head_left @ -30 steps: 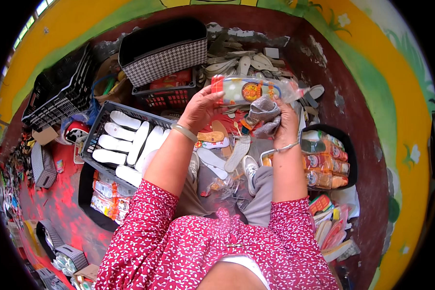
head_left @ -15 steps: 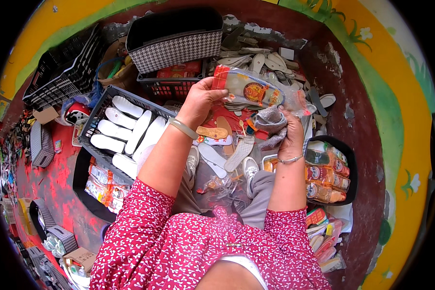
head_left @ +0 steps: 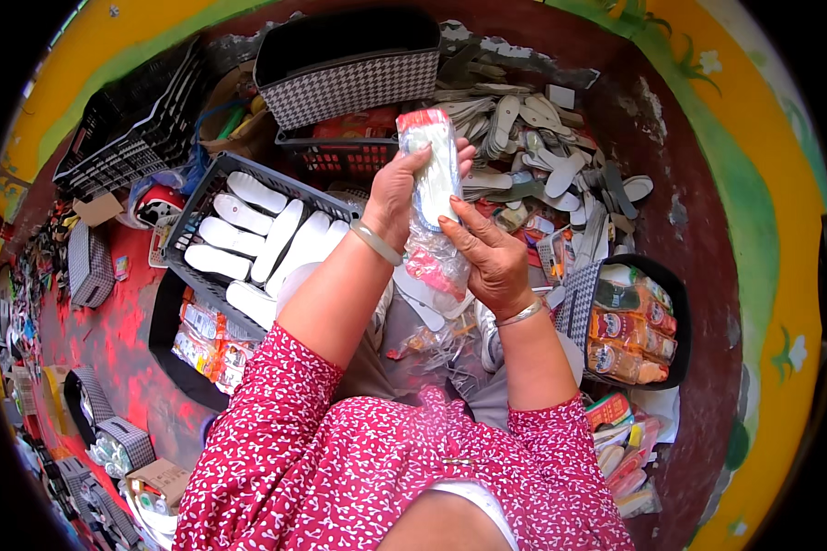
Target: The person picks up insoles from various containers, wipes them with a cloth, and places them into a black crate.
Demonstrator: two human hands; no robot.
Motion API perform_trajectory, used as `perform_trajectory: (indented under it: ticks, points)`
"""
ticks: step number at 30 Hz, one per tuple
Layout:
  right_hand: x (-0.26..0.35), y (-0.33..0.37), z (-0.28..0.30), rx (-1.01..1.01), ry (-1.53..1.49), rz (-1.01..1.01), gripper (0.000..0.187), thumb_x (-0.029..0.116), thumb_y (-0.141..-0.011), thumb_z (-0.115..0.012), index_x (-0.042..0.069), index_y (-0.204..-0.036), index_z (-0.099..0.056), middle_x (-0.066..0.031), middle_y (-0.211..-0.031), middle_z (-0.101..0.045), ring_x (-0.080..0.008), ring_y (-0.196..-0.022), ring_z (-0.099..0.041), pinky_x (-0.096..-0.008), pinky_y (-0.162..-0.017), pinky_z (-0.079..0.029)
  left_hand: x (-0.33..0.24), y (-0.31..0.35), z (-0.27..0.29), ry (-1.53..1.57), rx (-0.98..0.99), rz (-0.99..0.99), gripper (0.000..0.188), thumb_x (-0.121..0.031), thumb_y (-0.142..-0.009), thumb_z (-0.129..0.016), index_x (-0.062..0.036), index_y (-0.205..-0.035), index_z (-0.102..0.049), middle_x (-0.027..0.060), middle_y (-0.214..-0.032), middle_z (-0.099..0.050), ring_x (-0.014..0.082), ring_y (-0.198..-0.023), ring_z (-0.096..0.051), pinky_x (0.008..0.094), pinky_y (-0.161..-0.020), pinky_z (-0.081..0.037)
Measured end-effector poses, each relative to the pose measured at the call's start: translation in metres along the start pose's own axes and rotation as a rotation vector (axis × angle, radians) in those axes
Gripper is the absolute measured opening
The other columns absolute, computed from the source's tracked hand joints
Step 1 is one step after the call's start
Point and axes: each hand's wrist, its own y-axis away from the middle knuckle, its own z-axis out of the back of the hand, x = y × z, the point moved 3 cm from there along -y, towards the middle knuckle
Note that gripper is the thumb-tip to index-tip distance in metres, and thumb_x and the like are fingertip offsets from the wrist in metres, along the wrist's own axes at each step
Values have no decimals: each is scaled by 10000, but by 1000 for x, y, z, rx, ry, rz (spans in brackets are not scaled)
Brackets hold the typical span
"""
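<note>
Both hands are up at chest height on one item: a white insole (head_left: 435, 174) in a clear plastic sleeve (head_left: 430, 253) with a red printed top and bottom.

Left hand (head_left: 397, 195): grip clenched on the upper half of the insole, fingers wrapped over its left edge, thumb side behind. Right hand (head_left: 487, 257): grip pinching the loose lower part of the sleeve, just below the left grip, fingertips touching the film.

The insole stands near upright, toe end up, well above the floor clutter.

Around the grip:
- Left and below: dark plastic crate (head_left: 213, 188) with bare white insoles laid side by side.
- Beyond, above: houndstooth fabric bin (head_left: 358, 83), and a red mesh basket (head_left: 340, 158) just under it.
- Right: loose pile of grey and white insoles (head_left: 533, 156) on the floor.
- Right and below: black bin of packed pairs (head_left: 629, 331) with orange labels.

Judgement on doing it well: keep the left grip firm on the stiff insole, and let the right hand hold only film, not foam. Pull along the insole's long axis so the sleeve doesn't bunch or tear at the heel. Whether the bag mouth is open can't be told.
</note>
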Motion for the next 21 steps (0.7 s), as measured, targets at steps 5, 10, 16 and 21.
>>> perform_trajectory:
  ticks: [5, 10, 16, 21]
  points:
    - [-4, -3, 6, 46, -126, -169, 333, -19, -744, -636, 103, -1054, -660, -142, -1127, -602, -215, -931, -636, -270, -785, -504, -30, 4, -4, 34, 66, -144, 397, -110, -892, -412, 19, -1265, -371, 193, -1203, -501, 341, -1094, -523, 464, -904, -465]
    - [-58, 11, 56, -438, -814, -950, 246, 192, -910, -513, 17, -1059, -602, -76, -1009, -616, -162, -880, -600, -277, -768, -483, -43, 6, -3, -26, 163, -121, 474, -114, -845, -465, -2, -1291, -352, 205, -1243, -464, 353, -1149, -477, 515, -913, -439]
    - [-23, -12, 73, -585, -939, -562, 421, 305, -892, -524, 47, -1218, -463, -75, -1155, -526, -201, -1024, -544, -331, -870, -465, -2, 5, 0, -67, 184, 82, 527, -120, -821, -501, -16, -1308, -330, 221, -1268, -447, 357, -1154, -479, 486, -876, -467]
    - [5, -2, 3, 117, 324, -92, 366, 182, -832, -560, 123, -1194, -555, -101, -1322, -459, -304, -1273, -357, -443, -1026, -229, 30, 17, 4, -47, 246, 217, 414, -239, -927, -352, -11, -1267, -408, 183, -1249, -477, 291, -1119, -508, 401, -954, -413]
